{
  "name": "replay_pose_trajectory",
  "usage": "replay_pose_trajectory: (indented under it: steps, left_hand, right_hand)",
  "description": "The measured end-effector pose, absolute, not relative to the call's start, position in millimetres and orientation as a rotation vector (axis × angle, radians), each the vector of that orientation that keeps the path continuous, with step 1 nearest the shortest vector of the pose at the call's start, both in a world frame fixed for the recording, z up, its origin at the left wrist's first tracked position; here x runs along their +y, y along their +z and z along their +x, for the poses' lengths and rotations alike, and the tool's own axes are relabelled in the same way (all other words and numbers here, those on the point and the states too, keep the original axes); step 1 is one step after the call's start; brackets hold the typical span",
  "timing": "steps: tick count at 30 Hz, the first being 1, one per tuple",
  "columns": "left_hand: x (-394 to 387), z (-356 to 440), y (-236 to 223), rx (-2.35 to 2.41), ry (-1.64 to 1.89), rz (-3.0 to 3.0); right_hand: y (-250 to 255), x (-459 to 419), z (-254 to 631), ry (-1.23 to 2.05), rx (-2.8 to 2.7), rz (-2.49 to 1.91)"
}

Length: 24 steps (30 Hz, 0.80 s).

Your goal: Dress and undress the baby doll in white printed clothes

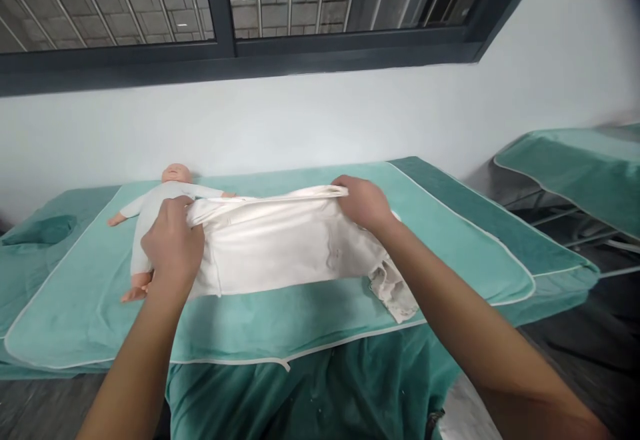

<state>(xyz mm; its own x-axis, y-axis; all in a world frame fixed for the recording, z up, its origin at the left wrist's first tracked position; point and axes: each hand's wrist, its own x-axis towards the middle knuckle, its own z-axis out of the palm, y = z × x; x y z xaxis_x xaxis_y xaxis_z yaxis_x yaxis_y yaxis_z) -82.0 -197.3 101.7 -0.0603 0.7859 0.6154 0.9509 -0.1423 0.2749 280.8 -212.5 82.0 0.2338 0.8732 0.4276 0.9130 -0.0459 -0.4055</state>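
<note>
While the left hand (173,243) and right hand (364,203) grip the upper edge of the white cloth (270,247) with curled fingers, it hangs over the green mat (80,320) near the doll (156,205); even tension should keep that edge straight; the crumpled end (395,288) probably needs smoothing.

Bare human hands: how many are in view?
2, both gripping the white cloth: the left hand at its upper left, the right hand farther right along its upper edge.
</note>
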Motion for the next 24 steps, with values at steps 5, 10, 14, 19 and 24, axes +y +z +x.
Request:
replay_pose_trajectory:
  steps: [5,10,14,19,24]
  left_hand:
    - [-164.0,-44.7,36.8,-1.769,-0.597,-2.210]
    - [-148.4,-4.4,-50.5,-1.564,-0.426,-2.646]
    - [-119.0,-0.8,-69.5,-1.794,-0.366,-2.561]
    - [-81.3,3.1,-62.0,-1.864,-0.290,-2.396]
    - [-47.5,24.6,-65.4,-2.058,-0.377,-2.410]
  right_hand:
    - [31.0,-174.5,223.1,-0.001,-1.950,-2.034]
    - [-54.8,-170.2,155.1,0.269,-2.040,-1.758]
    - [-77.3,-144.5,155.0,0.238,-1.857,-1.896]
    - [-69.3,-104.7,172.5,0.234,-1.772,-1.998]
    - [-77.6,-79.3,180.5,0.193,-1.837,-1.929]
